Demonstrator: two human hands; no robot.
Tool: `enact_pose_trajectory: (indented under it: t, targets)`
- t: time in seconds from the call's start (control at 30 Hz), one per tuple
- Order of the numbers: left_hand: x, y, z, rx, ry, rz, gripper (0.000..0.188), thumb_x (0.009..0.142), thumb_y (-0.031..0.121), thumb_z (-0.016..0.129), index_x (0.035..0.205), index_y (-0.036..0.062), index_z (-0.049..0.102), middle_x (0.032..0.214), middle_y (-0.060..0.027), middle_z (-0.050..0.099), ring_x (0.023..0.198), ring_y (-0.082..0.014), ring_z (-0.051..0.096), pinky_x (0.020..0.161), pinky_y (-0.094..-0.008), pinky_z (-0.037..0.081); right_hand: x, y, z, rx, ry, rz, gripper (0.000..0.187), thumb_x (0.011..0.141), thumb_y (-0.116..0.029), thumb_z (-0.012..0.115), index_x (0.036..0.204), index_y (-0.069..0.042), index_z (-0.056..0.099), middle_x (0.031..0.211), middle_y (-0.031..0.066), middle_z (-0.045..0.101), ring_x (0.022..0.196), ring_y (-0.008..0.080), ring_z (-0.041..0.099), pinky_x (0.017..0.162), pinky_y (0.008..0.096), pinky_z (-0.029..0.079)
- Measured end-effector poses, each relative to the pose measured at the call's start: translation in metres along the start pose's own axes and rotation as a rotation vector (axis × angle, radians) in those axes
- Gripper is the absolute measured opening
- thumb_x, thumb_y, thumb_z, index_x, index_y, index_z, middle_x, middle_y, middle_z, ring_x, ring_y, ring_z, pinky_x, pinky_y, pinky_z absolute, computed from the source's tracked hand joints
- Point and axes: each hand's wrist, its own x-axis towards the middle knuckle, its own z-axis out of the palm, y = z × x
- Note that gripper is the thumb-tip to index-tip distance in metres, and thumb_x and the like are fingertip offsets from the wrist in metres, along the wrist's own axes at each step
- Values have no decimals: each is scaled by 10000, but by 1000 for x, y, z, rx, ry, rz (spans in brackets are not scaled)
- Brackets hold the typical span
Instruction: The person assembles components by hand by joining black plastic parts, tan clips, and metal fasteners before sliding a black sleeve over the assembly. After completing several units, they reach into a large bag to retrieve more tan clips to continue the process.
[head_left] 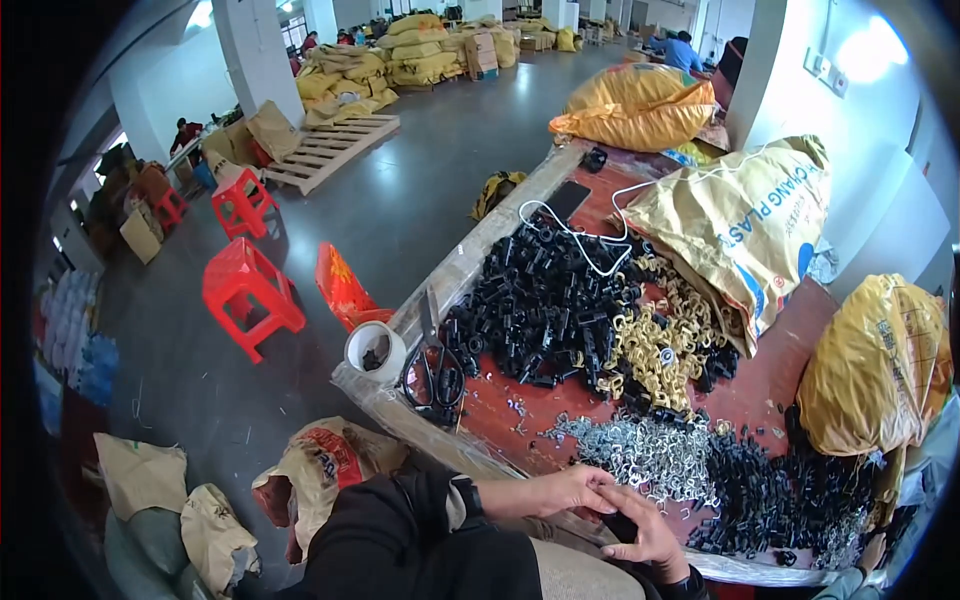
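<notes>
My left hand (pixel 572 491) and my right hand (pixel 648 530) meet at the table's near edge, their fingertips closed together. A small black part (pixel 620 524) shows partly under the fingers of my right hand; its shape is mostly hidden. What the left fingertips pinch is too small to make out. Just beyond my hands lies a pile of small silvery metal pieces (pixel 645 455). Behind it are heaps of black plastic parts (pixel 545 300) and gold-coloured curved clips (pixel 655 355). More small black pieces (pixel 745 490) lie to the right of my hands.
Black-handled scissors (pixel 433 375) and a roll of tape (pixel 375 352) lie at the table's left corner. A white cable (pixel 575 232) and dark phone (pixel 568 200) are farther back. Sacks (pixel 740 225) crowd the right side. Red stools (pixel 250 295) stand on the floor. Another person's hand (pixel 874 552) is at right.
</notes>
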Motion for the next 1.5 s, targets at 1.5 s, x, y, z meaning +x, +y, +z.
enact_pose_trajectory:
  t: [1.5]
  targets:
    - [-5, -19, -47, 626, 191, 402, 409, 776, 188, 558, 1117, -14, 453, 924, -69, 557, 830, -120, 535, 742, -247, 428, -228, -54, -19, -767, 951, 974, 358, 793, -332, 545, 895, 10, 575, 860, 177, 599, 771, 325, 562, 655, 370, 440]
